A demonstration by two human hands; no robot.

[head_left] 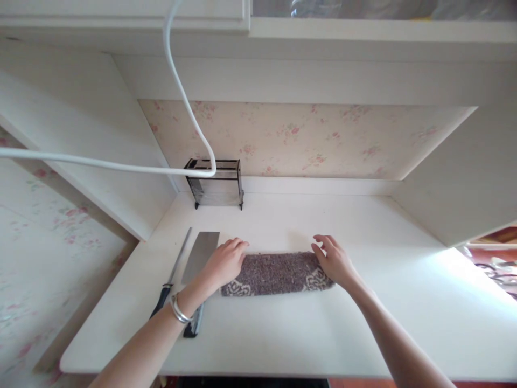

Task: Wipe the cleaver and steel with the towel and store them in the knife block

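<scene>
A folded brown towel (278, 275) with cream scroll patterns at its corners lies lengthwise on the white counter. My left hand (228, 261) rests at its left end, fingers close together and slightly curved past the far edge; its thumb is mostly hidden. At the opposite end my right hand (332, 261) touches the towel, thumb and fingers apart with nothing between them. Partly under my left forearm is a cleaver (203, 249) with a broad grey blade, its handle toward the near edge. Left of it lies a slim rod-like tool (180, 257) with a black handle, perhaps a sharpening steel.
A knife rack (216, 186) with clear sides and a black frame stands at the back left. A white cable (181, 89) hangs across the upper left, close to the camera. Cabinets (121, 16) overhang the counter (283, 339), and side panels (456, 167) bound it.
</scene>
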